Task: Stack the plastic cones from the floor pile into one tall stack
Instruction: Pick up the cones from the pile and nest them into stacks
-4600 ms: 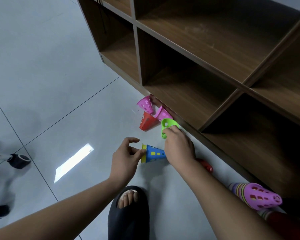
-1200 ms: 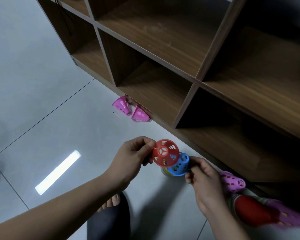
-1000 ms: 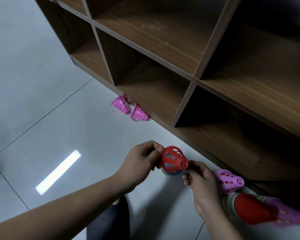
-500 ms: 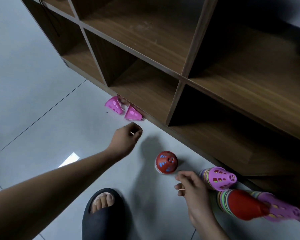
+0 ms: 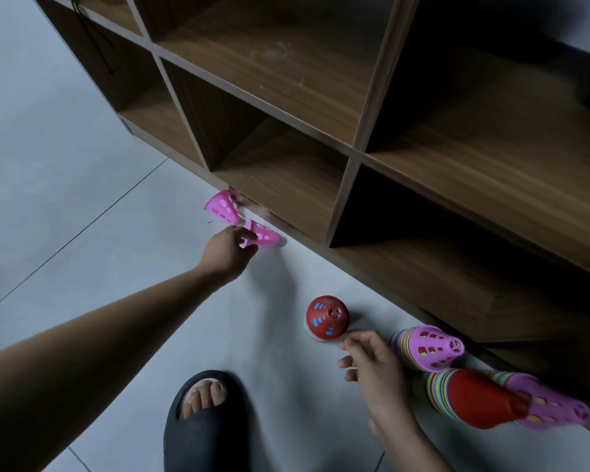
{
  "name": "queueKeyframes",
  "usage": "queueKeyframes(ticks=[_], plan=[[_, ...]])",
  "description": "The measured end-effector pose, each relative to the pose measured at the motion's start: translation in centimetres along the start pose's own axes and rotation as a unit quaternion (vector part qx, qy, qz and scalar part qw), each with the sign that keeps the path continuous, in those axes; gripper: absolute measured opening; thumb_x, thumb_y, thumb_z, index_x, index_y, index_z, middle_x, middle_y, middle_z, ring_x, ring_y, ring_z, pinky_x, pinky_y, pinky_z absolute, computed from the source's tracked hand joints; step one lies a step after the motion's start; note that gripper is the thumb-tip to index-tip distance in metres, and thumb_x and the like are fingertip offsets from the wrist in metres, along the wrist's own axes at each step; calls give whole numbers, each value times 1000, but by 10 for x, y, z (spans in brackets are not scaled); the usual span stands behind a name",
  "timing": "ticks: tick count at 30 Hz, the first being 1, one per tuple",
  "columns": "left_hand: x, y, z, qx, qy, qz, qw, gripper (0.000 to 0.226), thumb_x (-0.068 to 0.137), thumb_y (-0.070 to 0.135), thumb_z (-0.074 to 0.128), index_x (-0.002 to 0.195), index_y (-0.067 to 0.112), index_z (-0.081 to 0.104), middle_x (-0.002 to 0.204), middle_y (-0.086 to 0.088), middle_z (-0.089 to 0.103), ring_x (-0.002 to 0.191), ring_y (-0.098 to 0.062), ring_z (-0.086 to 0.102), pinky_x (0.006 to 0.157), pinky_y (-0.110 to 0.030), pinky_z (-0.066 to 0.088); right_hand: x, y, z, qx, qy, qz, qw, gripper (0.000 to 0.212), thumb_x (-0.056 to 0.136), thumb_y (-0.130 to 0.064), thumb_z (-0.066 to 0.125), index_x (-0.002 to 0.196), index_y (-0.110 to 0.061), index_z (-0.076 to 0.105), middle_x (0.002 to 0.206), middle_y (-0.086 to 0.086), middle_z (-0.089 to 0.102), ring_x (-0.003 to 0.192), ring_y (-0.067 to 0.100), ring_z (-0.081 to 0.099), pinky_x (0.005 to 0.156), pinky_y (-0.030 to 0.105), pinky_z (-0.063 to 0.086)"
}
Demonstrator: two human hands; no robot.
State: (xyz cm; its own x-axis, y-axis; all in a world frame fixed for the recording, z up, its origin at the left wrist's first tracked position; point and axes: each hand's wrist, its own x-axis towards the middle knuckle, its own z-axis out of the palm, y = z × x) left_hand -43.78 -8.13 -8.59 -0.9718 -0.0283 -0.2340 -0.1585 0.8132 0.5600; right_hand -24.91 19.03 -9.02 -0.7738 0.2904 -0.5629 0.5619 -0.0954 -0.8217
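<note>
Two pink perforated cones lie on their sides on the grey floor by the shelf base: one farther left, one nearer. My left hand reaches out and its fingers touch the wide end of the nearer pink cone. A short stack topped by a red cone stands upright on the floor. My right hand hovers just beside that stack with fingers loosely curled and nothing in them. Two long cone stacks lie on the floor at the right, one pink-tipped, the other red with a pink tip.
A wooden cubby shelf runs along the floor behind the cones. My foot in a dark slipper is planted on the tiles near the bottom middle.
The red cone was pushed over the blue one and the short stack set down on the floor. My left hand then let go and reached out to the nearer pink cone.
</note>
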Motion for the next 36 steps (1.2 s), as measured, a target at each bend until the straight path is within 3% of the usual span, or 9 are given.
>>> queueKeyframes(ticks=[5, 8, 11, 14, 17, 21, 26, 29, 36], plan=[[-41, 26, -5, -252, 33, -84, 964, 6, 95, 20, 76, 90, 23, 78, 87, 7, 80, 76, -5, 68, 71, -31, 53, 0, 4, -1, -3, 11, -12, 1000, 19, 97, -2, 63, 104, -17, 72, 100, 7, 75, 74, 17, 73, 61, 34, 52], [-78, 59, -17, -398, -21, -54, 916, 8, 97, 11, 76, 102, 17, 77, 88, -5, 78, 78, -14, 65, 69, -30, 51, 5, 9, 2, 1, -3, 5, 1000, 46, 95, 3, 63, 130, -26, 63, 123, -3, 67, 96, 22, 75, 80, 39, 63], [-110, 81, -23, -525, -111, -23, 844, 23, 93, 7, 77, 115, 13, 72, 86, -12, 70, 77, -19, 62, 69, -27, 51, 9, 13, 8, 33, -51, 45, 997, 64, 96, 7, 57, 144, -36, 54, 133, -4, 64, 112, 20, 67, 93, 42, 60], [-124, 83, -17, -564, -179, -26, 806, 29, 89, 11, 77, 118, 12, 74, 88, -13, 67, 79, -21, 60, 74, -29, 50, 11, 11, 16, 73, -67, 68, 993, 55, 99, 4, 58, 137, -37, 58, 131, 0, 69, 116, 18, 66, 89, 33, 59], [-126, 83, -16, -599, -188, -46, 777, 27, 90, 8, 73, 117, 9, 76, 87, -12, 65, 78, -20, 60, 73, -27, 52, 13, 9, 21, 84, -65, 77, 991, 46, 99, 1, 62, 131, -31, 62, 131, 0, 71, 116, 15, 67, 102, 41, 55], [-125, 83, -18, -640, -196, -65, 740, 26, 91, 6, 69, 115, 9, 77, 87, -10, 65, 75, -16, 61, 71, -22, 55, 15, 9, 23, 82, -63, 74, 992, 44, 97, 3, 63, 129, -29, 65, 126, 2, 72, 112, 16, 67, 101, 41, 54], [-125, 78, -6, -570, -183, -43, 800, 24, 94, 10, 71, 117, 7, 75, 85, -8, 66, 77, -18, 59, 73, -27, 53, 19, 11, 25, 70, -72, 65, 993, 45, 97, -1, 64, 126, -35, 68, 120, -6, 75, 113, 17, 69, 96, 36, 55], [-128, 77, 4, -514, -181, -17, 838, 18, 101, 10, 68, 119, 8, 72, 85, -9, 69, 78, -18, 60, 72, -27, 50, 21, 17, 25, 48, -76, 60, 994, 45, 98, -1, 60, 126, -35, 70, 121, -4, 76, 118, 22, 68, 101, 43, 56], [-116, 55, 22, -329, -152, 8, 932, 14, 104, 32, 67, 117, 36, 69, 98, 6, 71, 82, -13, 65, 70, -24, 48, 20, 14, 25, 70, -93, 61, 991, 49, 97, -3, 66, 133, -36, 64, 129, -9, 72, 120, 11, 66, 102, 39, 54]])
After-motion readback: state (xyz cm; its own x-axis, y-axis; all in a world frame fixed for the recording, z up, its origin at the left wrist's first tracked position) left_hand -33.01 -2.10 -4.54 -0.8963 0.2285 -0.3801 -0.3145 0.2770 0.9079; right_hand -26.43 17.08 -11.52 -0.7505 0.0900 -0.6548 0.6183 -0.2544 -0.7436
